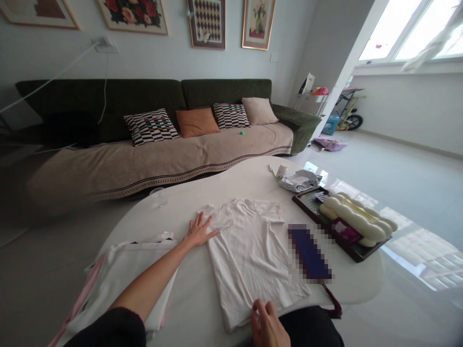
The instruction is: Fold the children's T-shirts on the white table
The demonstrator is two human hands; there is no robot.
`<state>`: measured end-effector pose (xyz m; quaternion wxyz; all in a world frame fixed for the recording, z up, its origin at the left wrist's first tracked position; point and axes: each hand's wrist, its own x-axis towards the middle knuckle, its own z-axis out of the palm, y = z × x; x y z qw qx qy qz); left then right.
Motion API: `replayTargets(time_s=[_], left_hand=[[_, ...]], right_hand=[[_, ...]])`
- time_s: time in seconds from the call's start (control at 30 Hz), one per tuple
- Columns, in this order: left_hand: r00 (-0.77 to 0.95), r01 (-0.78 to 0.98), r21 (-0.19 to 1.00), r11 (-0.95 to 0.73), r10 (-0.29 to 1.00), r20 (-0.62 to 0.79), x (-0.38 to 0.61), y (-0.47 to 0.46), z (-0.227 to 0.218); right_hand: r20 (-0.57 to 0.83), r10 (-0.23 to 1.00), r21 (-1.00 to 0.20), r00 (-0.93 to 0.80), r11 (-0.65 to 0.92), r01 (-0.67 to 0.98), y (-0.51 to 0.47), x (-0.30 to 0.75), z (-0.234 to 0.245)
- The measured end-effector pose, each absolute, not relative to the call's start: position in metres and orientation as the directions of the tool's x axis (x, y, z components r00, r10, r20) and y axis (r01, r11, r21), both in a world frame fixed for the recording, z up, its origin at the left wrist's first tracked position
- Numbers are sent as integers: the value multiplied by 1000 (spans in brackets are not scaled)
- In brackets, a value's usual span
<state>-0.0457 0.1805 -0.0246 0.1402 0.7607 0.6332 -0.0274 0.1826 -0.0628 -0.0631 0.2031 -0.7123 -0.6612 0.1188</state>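
1. A white shirt lies flat in the middle of the frame on a round white worktop.
2. The left hand rests flat on the shirt's upper left part. Its grip is wide, with the fingers spread, and it holds nothing.
3. The right hand is at the bottom of the frame with its fingers on the shirt's bottom edge. I cannot tell if its grip pinches the cloth.
4. A dark tray sits at the right. In it are a big cream bumpy thing and a purple packet.
5. A blurred blue thing lies between the shirt and the tray.
6. A pile of clothes sits at the lower left, under the left arm.
7. A clear glass stands at the far left edge.
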Motion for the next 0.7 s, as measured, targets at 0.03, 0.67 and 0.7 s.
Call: replayTargets(time_s=[0.03,0.67,0.7], left_hand=[[194,974,162,-160,956,-221,-45,180,-26],[250,965,132,-225,944,-215,-47,178,-3],[280,955,147,-258,948,-150,-40,171,-5]], right_hand=[[138,989,-385,55,2,923,-60,184,-56],[-62,932,-528,-358,274,804,-50,69,-30],[-69,943,-542,-326,239,806,-51,66,-30]])
